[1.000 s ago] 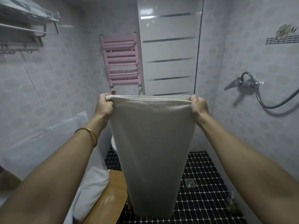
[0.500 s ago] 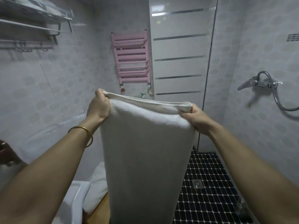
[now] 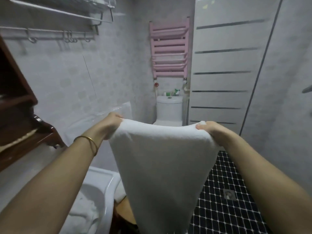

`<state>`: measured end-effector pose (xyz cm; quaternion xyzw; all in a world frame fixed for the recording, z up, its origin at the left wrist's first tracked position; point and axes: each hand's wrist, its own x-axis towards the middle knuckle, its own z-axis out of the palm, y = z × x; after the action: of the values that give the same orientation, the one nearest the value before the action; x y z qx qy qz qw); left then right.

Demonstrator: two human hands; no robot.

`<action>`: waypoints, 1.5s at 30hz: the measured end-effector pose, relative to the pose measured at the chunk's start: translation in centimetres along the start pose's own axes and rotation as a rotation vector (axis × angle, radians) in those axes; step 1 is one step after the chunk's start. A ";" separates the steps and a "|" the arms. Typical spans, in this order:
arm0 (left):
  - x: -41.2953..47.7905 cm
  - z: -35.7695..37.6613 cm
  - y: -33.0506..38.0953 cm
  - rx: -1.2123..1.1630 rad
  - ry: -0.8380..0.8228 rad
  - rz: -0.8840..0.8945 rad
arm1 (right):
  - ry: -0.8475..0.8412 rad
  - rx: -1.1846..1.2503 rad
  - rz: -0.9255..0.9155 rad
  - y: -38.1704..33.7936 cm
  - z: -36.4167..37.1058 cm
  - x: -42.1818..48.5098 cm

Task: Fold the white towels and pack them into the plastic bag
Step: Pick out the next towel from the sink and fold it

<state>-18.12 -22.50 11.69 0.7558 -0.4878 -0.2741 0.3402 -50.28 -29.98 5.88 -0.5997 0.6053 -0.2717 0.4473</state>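
Left hand [image 3: 111, 124] and right hand [image 3: 208, 129] each pinch a top corner of the hanging towel [image 3: 162, 166]. Sink [image 3: 110, 186] holds, apparently, a second towel [image 3: 84, 215].

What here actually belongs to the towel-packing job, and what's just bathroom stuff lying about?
Job: towel, gripped by the left hand and right hand; more towels in the sink; plastic bag.
Lying about: toilet, pink radiator, hook rail, floor drain, wooden cabinet.
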 end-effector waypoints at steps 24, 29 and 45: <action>3.4 0.7 1.8 -0.746 -0.109 -0.295 | -0.109 0.897 -0.161 5.1 9.5 -1.7; 5.2 -2.1 -1.6 -0.604 -0.158 -0.377 | 0.105 0.772 -0.330 1.0 8.4 -2.2; 5.1 2.2 -9.9 -0.200 -0.594 -0.532 | 0.400 0.670 -0.531 -3.8 6.0 -3.3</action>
<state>-12.41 -24.87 2.21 0.7066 -0.3231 -0.6051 0.1736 -43.67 -26.07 7.16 -0.4922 0.3844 -0.6672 0.4059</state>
